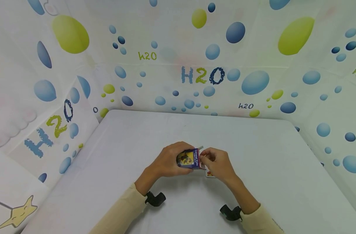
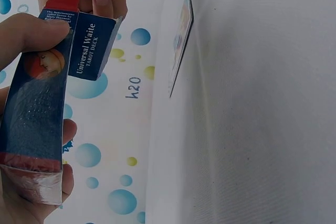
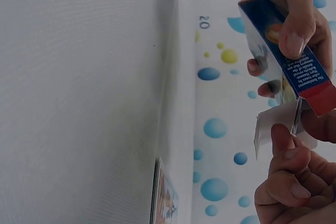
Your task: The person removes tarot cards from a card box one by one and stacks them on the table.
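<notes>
My left hand (image 1: 168,160) grips a dark blue tarot deck box (image 1: 187,158) above the table, its thumb across the narrow side. At the box's right end the lid flap (image 2: 94,45) is folded out, lettered "Universal Waite Tarot Deck" on its blue face. A small red side tab (image 3: 319,98) sticks out beside it. My right hand (image 1: 221,162) is at this opened end, fingers curled, thumb and forefinger pinching at the flap. Whatever lies inside the box is hidden. Partly covered by the right hand, a picture card (image 1: 210,174) lies face up on the table.
A white cloth covers the table (image 1: 122,136). White sheeting (image 1: 172,29) printed with blue and green drops rises at the back and sides. Black curved wrist mounts (image 1: 155,199) sit at both sleeve cuffs, close over the cloth.
</notes>
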`<state>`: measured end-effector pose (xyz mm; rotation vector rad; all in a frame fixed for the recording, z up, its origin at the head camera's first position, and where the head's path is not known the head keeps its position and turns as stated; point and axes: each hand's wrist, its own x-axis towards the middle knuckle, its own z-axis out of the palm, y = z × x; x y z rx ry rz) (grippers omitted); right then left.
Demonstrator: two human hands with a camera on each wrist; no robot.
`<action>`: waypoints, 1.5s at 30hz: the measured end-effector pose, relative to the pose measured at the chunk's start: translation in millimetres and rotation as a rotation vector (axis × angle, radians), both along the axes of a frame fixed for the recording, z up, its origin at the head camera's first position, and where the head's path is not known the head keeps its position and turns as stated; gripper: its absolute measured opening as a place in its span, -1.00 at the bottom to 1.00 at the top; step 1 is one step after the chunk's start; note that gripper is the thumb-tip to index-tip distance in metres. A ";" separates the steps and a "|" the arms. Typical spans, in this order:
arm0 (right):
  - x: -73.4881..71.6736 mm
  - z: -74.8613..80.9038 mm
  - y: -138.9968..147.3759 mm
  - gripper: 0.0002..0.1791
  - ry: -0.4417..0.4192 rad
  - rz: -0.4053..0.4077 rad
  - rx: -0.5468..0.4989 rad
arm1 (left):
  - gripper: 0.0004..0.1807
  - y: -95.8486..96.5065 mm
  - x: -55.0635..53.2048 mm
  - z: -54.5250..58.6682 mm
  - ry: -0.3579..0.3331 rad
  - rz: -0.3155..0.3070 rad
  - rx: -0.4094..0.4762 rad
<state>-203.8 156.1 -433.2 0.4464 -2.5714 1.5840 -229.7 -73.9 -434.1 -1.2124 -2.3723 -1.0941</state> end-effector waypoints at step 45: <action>0.0 -0.4 -2.4 -0.71 -0.113 -0.023 -0.227 | -0.27 -3.9 -1.7 2.4 -0.005 0.009 0.020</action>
